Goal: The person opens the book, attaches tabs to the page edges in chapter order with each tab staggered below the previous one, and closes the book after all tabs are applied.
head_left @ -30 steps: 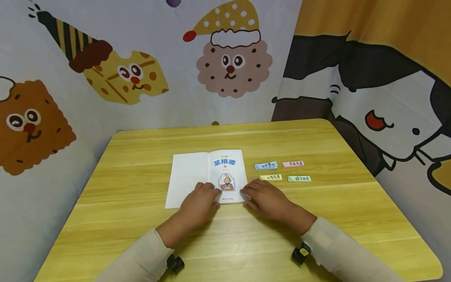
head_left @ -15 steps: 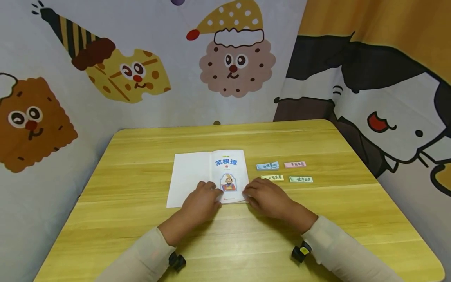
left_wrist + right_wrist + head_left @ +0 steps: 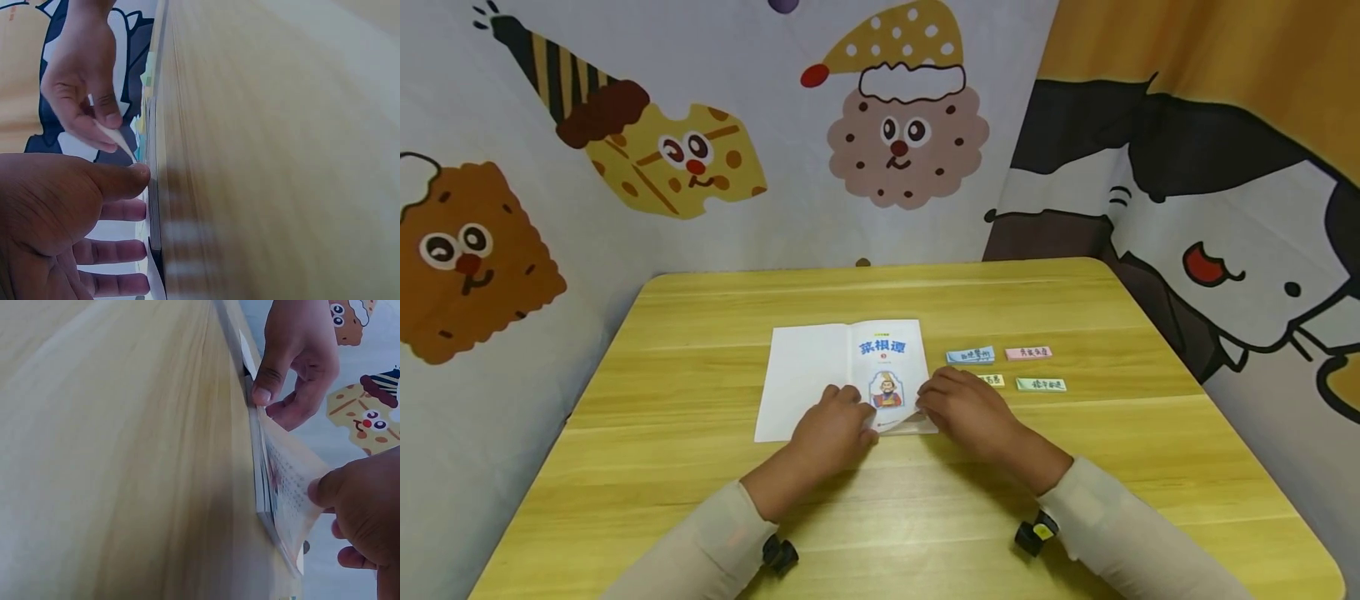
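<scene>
An open book [image 3: 805, 367] lies on the table, its left side blank and its title page [image 3: 916, 350] printed with blue characters and a cartoon figure. My left hand [image 3: 831, 429] rests on the lower part of the book near the spine. In the left wrist view its fingers [image 3: 115, 252] are fairly straight against the book, with the thumb at its lower edge. Between thumb and fingers, my right hand [image 3: 966, 408] pinches the lower right corner of the title page. That page [image 3: 290, 481] bends up off the ones beneath, and print shows on its underside.
Right of the book lie a blue slip [image 3: 970, 356], a pink slip [image 3: 1028, 353], a green slip [image 3: 1041, 385] and a yellow slip [image 3: 994, 381] partly behind my right hand. All carry handwriting. The wooden table [image 3: 700, 500] meets a cartoon-printed curtain [image 3: 715, 242] at the back.
My right hand has raised the lower right corner of the title page, which lay flat before, and now covers more of the yellow slip. The left hand stays nearly in place.
</scene>
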Demonstrator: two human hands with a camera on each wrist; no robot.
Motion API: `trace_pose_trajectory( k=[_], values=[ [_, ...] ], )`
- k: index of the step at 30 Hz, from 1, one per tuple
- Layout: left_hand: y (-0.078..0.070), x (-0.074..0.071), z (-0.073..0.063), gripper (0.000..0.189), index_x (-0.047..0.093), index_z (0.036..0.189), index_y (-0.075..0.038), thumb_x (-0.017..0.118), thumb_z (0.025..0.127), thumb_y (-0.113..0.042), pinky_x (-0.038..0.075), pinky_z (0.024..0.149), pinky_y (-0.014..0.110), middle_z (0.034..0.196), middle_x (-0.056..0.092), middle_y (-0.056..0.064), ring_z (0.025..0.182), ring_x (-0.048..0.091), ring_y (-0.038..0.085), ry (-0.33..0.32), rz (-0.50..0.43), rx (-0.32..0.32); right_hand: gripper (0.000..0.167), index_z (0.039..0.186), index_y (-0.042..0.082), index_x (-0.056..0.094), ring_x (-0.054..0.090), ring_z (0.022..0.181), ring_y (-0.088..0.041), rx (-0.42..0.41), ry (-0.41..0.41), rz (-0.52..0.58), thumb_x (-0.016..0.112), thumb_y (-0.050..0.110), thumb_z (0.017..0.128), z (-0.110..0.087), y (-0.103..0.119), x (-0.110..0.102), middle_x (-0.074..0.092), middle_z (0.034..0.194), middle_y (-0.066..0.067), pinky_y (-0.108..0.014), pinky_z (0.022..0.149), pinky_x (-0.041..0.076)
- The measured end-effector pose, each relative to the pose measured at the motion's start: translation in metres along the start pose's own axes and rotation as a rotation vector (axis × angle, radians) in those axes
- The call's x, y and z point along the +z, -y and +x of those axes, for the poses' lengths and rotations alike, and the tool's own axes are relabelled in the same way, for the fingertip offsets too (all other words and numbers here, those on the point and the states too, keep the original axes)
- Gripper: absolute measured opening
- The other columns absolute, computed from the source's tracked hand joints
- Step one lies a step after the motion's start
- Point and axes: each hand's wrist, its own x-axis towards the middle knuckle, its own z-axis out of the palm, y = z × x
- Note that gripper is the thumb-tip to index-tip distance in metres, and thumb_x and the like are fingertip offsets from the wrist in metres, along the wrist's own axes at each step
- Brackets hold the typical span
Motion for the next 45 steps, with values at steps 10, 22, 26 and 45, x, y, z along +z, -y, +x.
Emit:
trace_pose_trajectory(
  k=[10,22,26,45],
  values=[
    [-0.001,0.0,0.001,0.03,0.077,0.105,-0.011,0.08,0.089,-0.036,0.053,0.059,0.041,0.099,0.061,0.007,0.09,0.053,0.029,-0.021,0.025,0.003,0.012,0.101,0.013,0.076,0.063,0.107,-0.021,-0.029,-0.125,-0.006,0.08,0.014,0.09,0.011,0.006,-0.004,0.072,0.106,0.002,-0.036,0.099,0.048],
    [-0.001,-0.001,0.001,0.034,0.075,0.102,-0.011,0.081,0.088,-0.042,0.053,0.061,0.04,0.1,0.062,0.008,0.088,0.053,0.027,-0.021,0.009,-0.014,0.014,0.105,0.012,0.077,0.063,0.108,-0.021,-0.044,-0.182,-0.018,0.078,0.014,0.091,0.018,0.011,-0.004,0.072,0.109,0.001,-0.034,0.098,0.048],
    [-0.001,-0.001,0.002,0.031,0.074,0.106,-0.01,0.078,0.091,-0.037,0.052,0.06,0.041,0.1,0.063,0.008,0.088,0.054,0.028,-0.023,0.007,-0.016,0.015,0.105,0.011,0.077,0.063,0.106,-0.021,-0.062,-0.211,-0.008,0.078,0.013,0.09,0.019,0.011,-0.001,0.072,0.108,0.0,-0.035,0.096,0.05],
    [0.0,-0.005,0.002,0.025,0.071,0.119,-0.007,0.063,0.099,-0.019,0.053,0.062,0.041,0.104,0.067,0.009,0.088,0.056,0.027,-0.016,-0.028,-0.067,0.025,0.101,0.013,0.069,0.064,0.102,-0.02,0.048,-0.253,0.031,0.086,0.017,0.083,0.007,0.013,0.005,0.063,0.112,-0.003,-0.033,0.072,0.056]
  ],
)
